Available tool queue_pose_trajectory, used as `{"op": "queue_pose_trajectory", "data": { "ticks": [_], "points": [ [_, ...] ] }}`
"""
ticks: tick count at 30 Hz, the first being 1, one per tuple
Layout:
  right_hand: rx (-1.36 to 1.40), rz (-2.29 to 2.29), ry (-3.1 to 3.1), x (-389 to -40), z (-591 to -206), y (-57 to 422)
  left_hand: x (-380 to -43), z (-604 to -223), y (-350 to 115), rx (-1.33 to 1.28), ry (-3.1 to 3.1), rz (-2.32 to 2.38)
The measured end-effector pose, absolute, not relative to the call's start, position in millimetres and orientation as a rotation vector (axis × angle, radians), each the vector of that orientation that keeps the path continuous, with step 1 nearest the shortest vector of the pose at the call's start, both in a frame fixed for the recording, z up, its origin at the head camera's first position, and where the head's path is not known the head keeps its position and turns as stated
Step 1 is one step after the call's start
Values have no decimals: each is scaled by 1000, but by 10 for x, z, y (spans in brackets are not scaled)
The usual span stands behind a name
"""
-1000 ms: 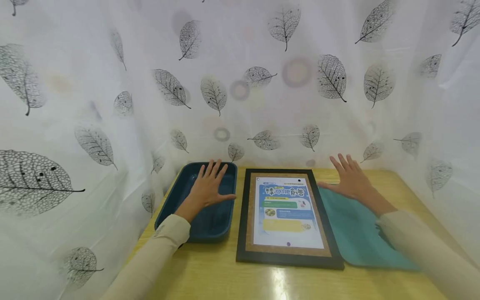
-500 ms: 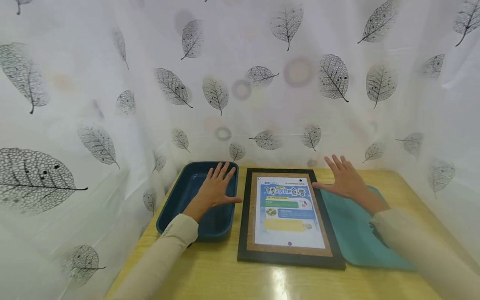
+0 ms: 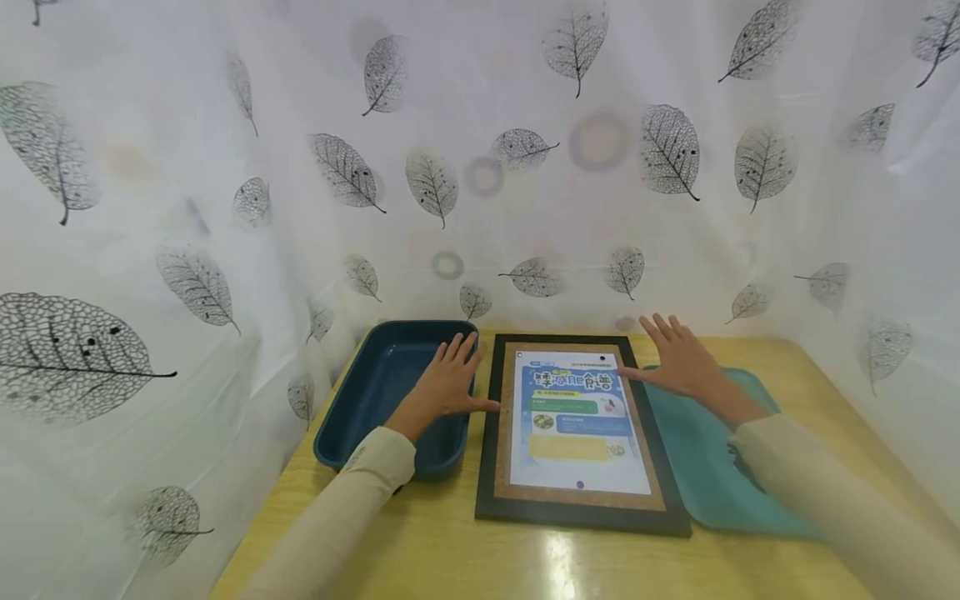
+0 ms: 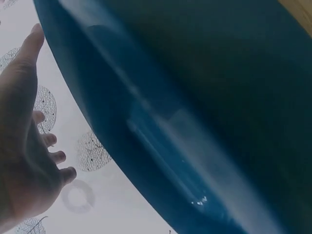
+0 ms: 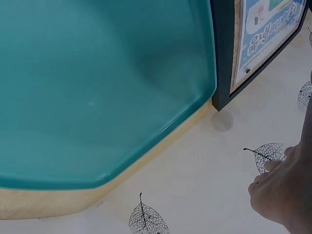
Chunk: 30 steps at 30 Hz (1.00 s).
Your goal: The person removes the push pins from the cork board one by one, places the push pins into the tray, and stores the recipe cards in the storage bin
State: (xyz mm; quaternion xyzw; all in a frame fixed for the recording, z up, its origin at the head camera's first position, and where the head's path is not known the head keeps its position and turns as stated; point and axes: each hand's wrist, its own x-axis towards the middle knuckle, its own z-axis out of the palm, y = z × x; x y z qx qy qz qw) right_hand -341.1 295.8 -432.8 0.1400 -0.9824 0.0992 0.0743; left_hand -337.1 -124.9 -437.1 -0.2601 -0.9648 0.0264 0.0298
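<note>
White translucent curtain point(image 3: 525, 83) with black leaf-skeleton prints runs along the left, behind and right of the black-framed rectangular cork board point(image 3: 581, 515), which is the reference here. Left of the board: deep dark-blue rectangular basin point(image 3: 378, 396), rounded corners, glossy plastic look, on a yellowish wood-grain table point(image 3: 517, 571). Left hand point(image 3: 446, 385) comes out of a beige cuffed sleeve point(image 3: 345, 500), in the air left of the board, over the basin's board-side edge; fingers spread, thumb out toward the board, grip empty. In the head view its thumb tip overlaps the board's left frame bar; looks raised, but can't confirm the clearance. Board lies flat on the table, between basin and tray. On its cork: white sheet with blue, green and yellow print point(image 3: 581, 425), small black pin point(image 3: 602, 358) near the top, purple pin point(image 3: 580, 484) at the bottom. Right hand point(image 3: 681, 362) is off the board's upper right; fingers extended, thumb stuck out, overlapping the board's right edge in the head view; holds nothing. Flat teal tray point(image 3: 708, 454), rounded corners, low raised rim, sits just right of the board, partly under the right beige sleeve point(image 3: 825, 492) in the head view.
</note>
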Motion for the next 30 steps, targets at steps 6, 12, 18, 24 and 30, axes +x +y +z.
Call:
{"op": "queue_pose_trajectory", "data": {
  "ticks": [6, 12, 18, 24, 30],
  "points": [
    [442, 283, -2965, -3410, -4348, 2874, -3379, -4448, -1161, -832, -3031, 40],
    [441, 276, -2967, -3451, -4400, 2816, -3362, -4474, -1099, -839, -3039, 18],
    [447, 279, -2969, -3497, -4445, 2787, -3321, -4440, -1001, -851, -3066, -28],
    [443, 345, -2982, -3513, -4489, 2730, -3311, -4495, -937, -889, -3088, -21],
    [459, 373, -2975, -3495, -4521, 2670, -3296, -4561, -899, -921, -3107, -8]
  ]
}}
